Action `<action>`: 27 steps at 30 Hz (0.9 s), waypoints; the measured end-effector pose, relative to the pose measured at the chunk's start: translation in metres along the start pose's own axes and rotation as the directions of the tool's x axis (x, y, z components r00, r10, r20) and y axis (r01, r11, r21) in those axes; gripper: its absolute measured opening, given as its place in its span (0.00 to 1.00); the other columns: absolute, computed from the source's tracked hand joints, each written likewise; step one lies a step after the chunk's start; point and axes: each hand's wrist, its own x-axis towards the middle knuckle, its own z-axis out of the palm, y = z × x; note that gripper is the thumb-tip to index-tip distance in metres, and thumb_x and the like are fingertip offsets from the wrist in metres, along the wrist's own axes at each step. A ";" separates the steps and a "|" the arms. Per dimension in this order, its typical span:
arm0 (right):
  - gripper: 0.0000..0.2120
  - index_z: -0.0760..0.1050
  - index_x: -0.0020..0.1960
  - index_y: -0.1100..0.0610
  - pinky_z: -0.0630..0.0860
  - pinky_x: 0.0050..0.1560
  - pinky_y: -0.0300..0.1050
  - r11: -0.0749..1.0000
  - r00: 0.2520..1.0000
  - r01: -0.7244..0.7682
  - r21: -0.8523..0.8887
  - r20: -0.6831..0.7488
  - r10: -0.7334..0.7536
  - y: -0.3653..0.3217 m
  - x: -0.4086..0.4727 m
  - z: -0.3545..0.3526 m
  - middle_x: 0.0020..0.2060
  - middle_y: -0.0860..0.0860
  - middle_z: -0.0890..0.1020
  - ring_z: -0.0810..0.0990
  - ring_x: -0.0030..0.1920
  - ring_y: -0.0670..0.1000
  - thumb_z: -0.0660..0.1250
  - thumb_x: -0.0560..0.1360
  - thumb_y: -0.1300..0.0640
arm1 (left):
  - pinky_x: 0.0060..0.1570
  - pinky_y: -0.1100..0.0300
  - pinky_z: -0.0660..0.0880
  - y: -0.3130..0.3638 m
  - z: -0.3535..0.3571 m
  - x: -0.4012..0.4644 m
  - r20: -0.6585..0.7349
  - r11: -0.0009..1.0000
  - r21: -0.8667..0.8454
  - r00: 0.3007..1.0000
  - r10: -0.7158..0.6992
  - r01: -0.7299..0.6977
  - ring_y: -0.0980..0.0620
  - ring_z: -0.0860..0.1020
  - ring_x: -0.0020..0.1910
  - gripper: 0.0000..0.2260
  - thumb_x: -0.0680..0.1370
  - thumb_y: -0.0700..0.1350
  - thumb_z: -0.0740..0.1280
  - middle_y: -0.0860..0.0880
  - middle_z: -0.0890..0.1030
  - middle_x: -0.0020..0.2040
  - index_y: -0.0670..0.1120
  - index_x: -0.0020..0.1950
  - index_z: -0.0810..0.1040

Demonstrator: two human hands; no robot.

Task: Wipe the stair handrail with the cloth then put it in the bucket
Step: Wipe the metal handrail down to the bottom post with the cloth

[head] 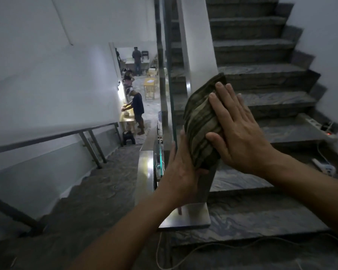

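Note:
A folded olive-green striped cloth [200,121] lies over the top of the steel stair post and handrail [187,88] in the middle of the head view. My right hand [240,131] lies flat on the cloth with fingers spread, pressing it from the right. My left hand [180,172] holds the cloth's lower end against the post from the left. The post's square steel base plate [191,217] stands on the landing below my hands. No bucket is in view.
Stone stairs [261,61] climb at the right; another flight descends at the left beside a dark wall rail [53,136]. A power strip [318,125] and cables lie on the right steps. People stand in the room below [137,110].

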 end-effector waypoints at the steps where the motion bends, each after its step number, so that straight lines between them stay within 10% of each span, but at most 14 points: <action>1: 0.34 0.51 0.77 0.65 0.49 0.77 0.62 1.000 0.999 -0.011 -0.003 -0.042 0.011 -0.003 -0.004 0.005 0.77 0.65 0.51 0.47 0.78 0.62 0.49 0.80 0.42 | 0.75 0.42 0.54 0.000 0.000 0.002 0.023 1.000 -0.018 1.000 0.007 -0.007 0.40 0.51 0.78 0.40 0.76 0.44 0.68 0.37 0.50 0.78 0.51 0.75 0.39; 3: 0.33 0.53 0.76 0.67 0.49 0.76 0.64 0.999 0.988 -0.050 -0.001 -0.143 0.050 -0.009 -0.010 0.016 0.76 0.67 0.53 0.49 0.78 0.64 0.50 0.81 0.44 | 0.76 0.47 0.52 -0.011 0.003 0.004 0.042 0.997 -0.047 0.997 0.063 -0.061 0.42 0.49 0.78 0.45 0.77 0.43 0.67 0.39 0.47 0.79 0.58 0.73 0.30; 8: 0.30 0.53 0.74 0.70 0.50 0.76 0.65 0.982 0.925 -0.191 0.000 -0.336 0.180 -0.029 -0.023 0.040 0.74 0.70 0.55 0.52 0.77 0.67 0.52 0.81 0.50 | 0.75 0.49 0.58 -0.048 0.009 0.012 0.163 0.950 -0.044 0.936 0.312 -0.309 0.45 0.50 0.79 0.46 0.79 0.53 0.62 0.37 0.46 0.79 0.34 0.73 0.29; 12: 0.29 0.46 0.74 0.71 0.58 0.74 0.65 0.963 0.883 -0.246 0.113 -0.384 0.270 -0.046 -0.036 0.053 0.74 0.71 0.52 0.51 0.77 0.67 0.55 0.81 0.59 | 0.74 0.47 0.59 -0.066 0.009 0.007 0.204 0.888 0.025 0.872 0.444 -0.458 0.52 0.51 0.78 0.33 0.71 0.74 0.49 0.55 0.46 0.80 0.73 0.70 0.35; 15: 0.28 0.43 0.72 0.71 0.63 0.73 0.63 0.939 0.851 -0.309 0.151 -0.398 0.343 -0.059 -0.050 0.069 0.74 0.71 0.50 0.49 0.77 0.65 0.54 0.83 0.58 | 0.71 0.65 0.62 -0.076 0.002 0.000 0.297 0.871 -0.092 0.821 0.487 -0.483 0.53 0.43 0.78 0.41 0.80 0.48 0.62 0.50 0.34 0.79 0.58 0.74 0.29; 17: 0.29 0.40 0.75 0.66 0.66 0.70 0.63 0.921 0.840 -0.367 0.130 -0.379 0.388 -0.070 -0.070 0.090 0.75 0.66 0.49 0.49 0.78 0.62 0.53 0.83 0.57 | 0.52 0.76 0.72 -0.091 -0.006 -0.010 0.441 0.867 -0.079 0.763 0.473 -0.492 0.56 0.39 0.76 0.52 0.72 0.28 0.64 0.52 0.22 0.73 0.50 0.70 0.21; 19: 0.31 0.36 0.77 0.58 0.70 0.68 0.61 0.903 0.845 -0.414 0.120 -0.318 0.429 -0.082 -0.092 0.113 0.76 0.63 0.48 0.49 0.78 0.56 0.52 0.83 0.57 | 0.43 0.73 0.73 -0.104 -0.014 -0.021 0.587 0.864 -0.013 0.696 0.414 -0.503 0.54 0.36 0.74 0.50 0.72 0.27 0.62 0.54 0.17 0.69 0.48 0.69 0.21; 23: 0.33 0.33 0.76 0.59 0.73 0.65 0.59 0.807 0.782 -0.550 0.216 -0.206 0.588 -0.106 -0.111 0.140 0.76 0.63 0.42 0.53 0.77 0.63 0.50 0.83 0.50 | 0.76 0.57 0.48 -0.119 -0.020 -0.035 0.680 0.822 0.101 0.641 0.355 -0.561 0.49 0.28 0.72 0.38 0.80 0.34 0.57 0.45 0.19 0.67 0.42 0.71 0.26; 27: 0.40 0.34 0.76 0.62 0.58 0.76 0.46 0.638 0.634 -0.738 0.221 -0.097 0.767 -0.127 -0.119 0.163 0.77 0.59 0.37 0.46 0.79 0.59 0.61 0.78 0.64 | 0.71 0.55 0.36 -0.129 -0.025 -0.042 0.749 0.775 0.223 0.613 0.253 -0.592 0.44 0.33 0.75 0.31 0.83 0.38 0.52 0.38 0.30 0.75 0.38 0.74 0.31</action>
